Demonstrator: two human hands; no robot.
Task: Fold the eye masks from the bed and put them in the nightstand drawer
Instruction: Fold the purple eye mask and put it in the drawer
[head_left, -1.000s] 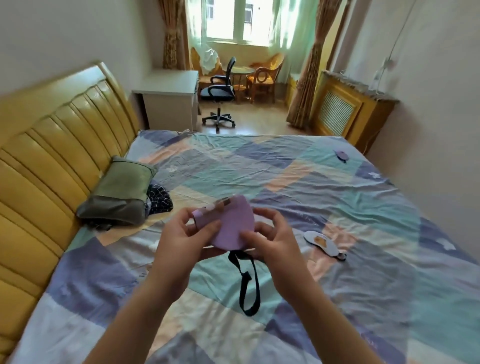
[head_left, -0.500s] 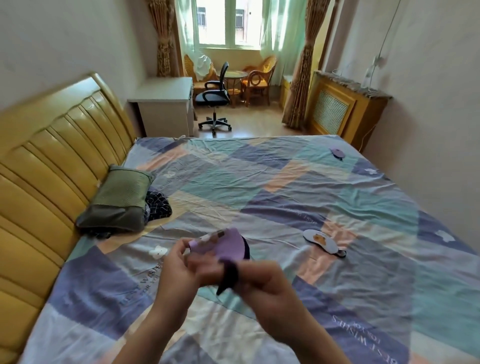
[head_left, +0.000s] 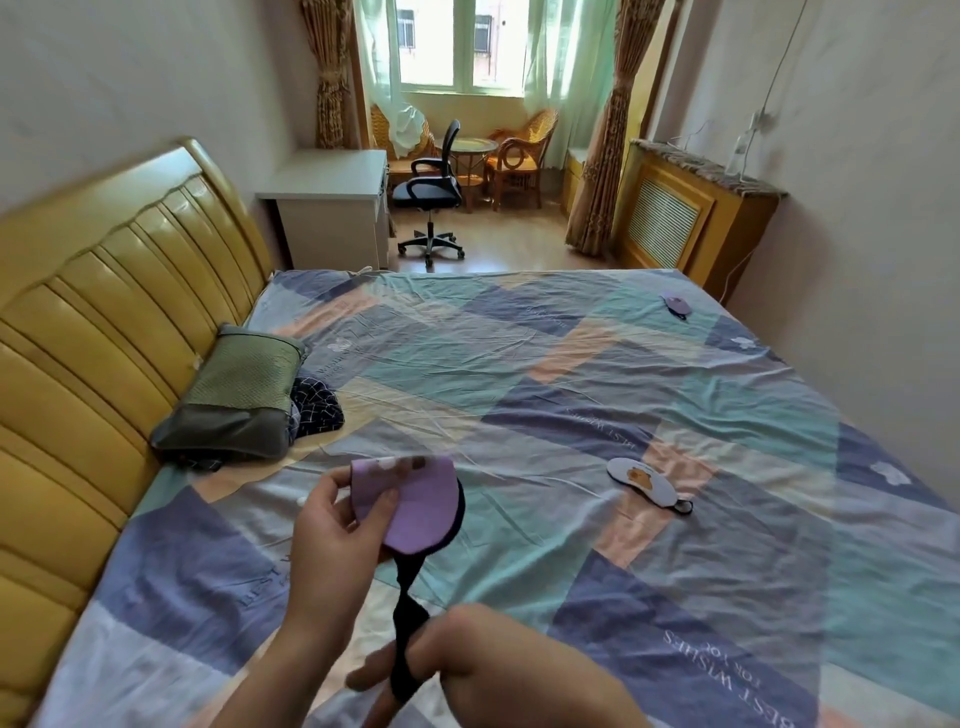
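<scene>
My left hand (head_left: 340, 525) pinches a purple eye mask (head_left: 421, 501) that is folded in half, held above the bed. Its black elastic strap (head_left: 408, 608) stretches down from the mask to my right hand (head_left: 457, 660), which grips it low in the frame. A white eye mask with an orange bear print (head_left: 644, 479) lies flat on the bedspread to the right. Another purple eye mask (head_left: 676, 304) lies near the far right corner of the bed. No nightstand drawer is in view.
The bed has a patchwork bedspread (head_left: 519, 395) and a yellow padded headboard (head_left: 104, 332) on the left. A green-grey pillow (head_left: 234, 395) and dark checked cloth (head_left: 317, 405) lie by the headboard. A white desk (head_left: 332, 202), office chair (head_left: 431, 192) and radiator cover (head_left: 685, 213) stand beyond.
My right hand has pulled the black strap down and away from the mask, toward me. My left hand keeps the folded mask pinched and has shifted slightly right.
</scene>
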